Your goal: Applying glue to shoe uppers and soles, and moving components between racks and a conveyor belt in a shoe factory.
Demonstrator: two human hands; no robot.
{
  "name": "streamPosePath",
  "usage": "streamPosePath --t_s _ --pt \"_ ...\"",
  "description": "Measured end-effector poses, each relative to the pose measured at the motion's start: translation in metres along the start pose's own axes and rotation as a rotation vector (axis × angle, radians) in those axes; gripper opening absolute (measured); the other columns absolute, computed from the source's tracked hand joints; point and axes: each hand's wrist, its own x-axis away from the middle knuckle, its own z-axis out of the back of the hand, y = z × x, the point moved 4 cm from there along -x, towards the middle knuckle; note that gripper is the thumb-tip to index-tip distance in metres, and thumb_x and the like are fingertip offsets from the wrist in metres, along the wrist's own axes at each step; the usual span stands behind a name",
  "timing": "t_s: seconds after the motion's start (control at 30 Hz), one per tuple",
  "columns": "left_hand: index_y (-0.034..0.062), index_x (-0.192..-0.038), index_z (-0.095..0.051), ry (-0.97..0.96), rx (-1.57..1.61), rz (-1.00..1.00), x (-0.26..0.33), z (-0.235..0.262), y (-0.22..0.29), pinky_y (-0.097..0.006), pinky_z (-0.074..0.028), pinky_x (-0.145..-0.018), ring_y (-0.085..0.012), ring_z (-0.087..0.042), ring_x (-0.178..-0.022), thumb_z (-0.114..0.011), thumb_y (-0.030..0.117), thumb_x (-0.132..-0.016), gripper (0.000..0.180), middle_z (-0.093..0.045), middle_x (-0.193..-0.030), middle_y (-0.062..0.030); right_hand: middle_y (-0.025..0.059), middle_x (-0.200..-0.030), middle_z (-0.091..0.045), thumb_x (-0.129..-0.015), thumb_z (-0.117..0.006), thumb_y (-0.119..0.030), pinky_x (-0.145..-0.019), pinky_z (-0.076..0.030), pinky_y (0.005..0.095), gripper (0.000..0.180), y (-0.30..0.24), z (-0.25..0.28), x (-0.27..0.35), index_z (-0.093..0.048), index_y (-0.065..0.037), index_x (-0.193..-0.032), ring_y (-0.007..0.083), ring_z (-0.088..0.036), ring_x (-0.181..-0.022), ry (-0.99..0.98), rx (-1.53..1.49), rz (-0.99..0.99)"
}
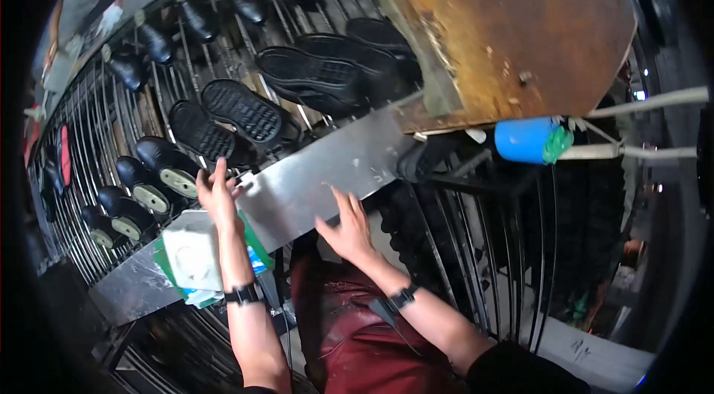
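Note:
Fingers spread and empty, my left hand (217,197) hovers over the near edge of the rack, just below a pair of black shoe soles. The nearer black sole (202,132) and the one beside it (244,110) lie tread up on the bars. To the left of that hand, black shoe uppers on pale lasts (178,171) stand in a row. My right hand (349,230) is also open and empty, over the front edge of the metal ledge (320,174). Below my left hand, a white block-like item (192,251) sits on a green and white wrapper, partly hidden by my forearm.
A rack of metal bars (97,141) holds more lasted shoes (195,16) at the far side. Larger black soles (309,72) lie near a brown worn board (535,29). A blue cylinder (520,141) hangs at its edge. Upright rods (454,245) stand at right.

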Motion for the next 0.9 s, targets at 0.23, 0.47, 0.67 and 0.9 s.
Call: streamPosePath --t_s 0.23,0.47,0.67,0.9 --pt "-0.0043 -0.123 -0.067 -0.114 -0.318 -0.547 0.146 -0.030 -0.122 -0.035 -0.056 -0.072 -0.0183 -0.066 -0.084 -0.071 0.018 -0.102 0.032 -0.066 -0.099 -0.0083 0.0185 -0.115 -0.074 -0.094 -0.076 -0.035 -0.082 -0.062 0.0435 0.052 0.332 -0.010 0.278 -0.064 0.001 -0.130 0.0327 -0.076 -0.097 -0.294 -0.254 -0.826" --pt "-0.0041 -0.127 -0.069 -0.748 -0.616 -0.109 0.272 -0.148 -0.473 -0.040 -0.060 -0.081 -0.0304 -0.076 -0.087 -0.076 0.020 -0.093 0.043 -0.076 -0.103 -0.0206 0.0242 -0.134 -0.064 -0.103 -0.066 -0.035 -0.085 -0.063 0.0490 0.055 0.443 -0.048 0.274 -0.049 -0.003 -0.146 0.0358 -0.071 -0.110 -0.049 -0.942 -1.266" --pt "-0.0064 -0.146 -0.048 -0.716 -0.517 -0.533 0.233 -0.311 -0.519 -0.054 -0.043 -0.110 -0.0512 -0.052 -0.127 -0.079 0.026 -0.086 0.075 -0.055 -0.141 -0.0305 0.0227 -0.149 -0.052 -0.095 -0.072 -0.058 -0.112 -0.047 0.0574 0.095 0.565 -0.083 0.209 -0.035 0.005 -0.155 0.0353 -0.059 -0.131 0.444 -1.113 -1.312" --pt "-0.0019 -0.123 -0.066 -0.932 -1.026 -0.704 0.258 -0.335 -0.515 -0.043 -0.048 -0.101 -0.0347 -0.054 -0.127 -0.087 0.017 -0.066 0.064 -0.058 -0.134 -0.0174 0.0188 -0.115 -0.068 -0.099 -0.072 -0.031 -0.107 -0.054 0.0527 0.039 0.568 -0.082 0.182 -0.064 0.002 -0.119 0.0284 -0.068 -0.108 0.681 -1.346 -1.306"
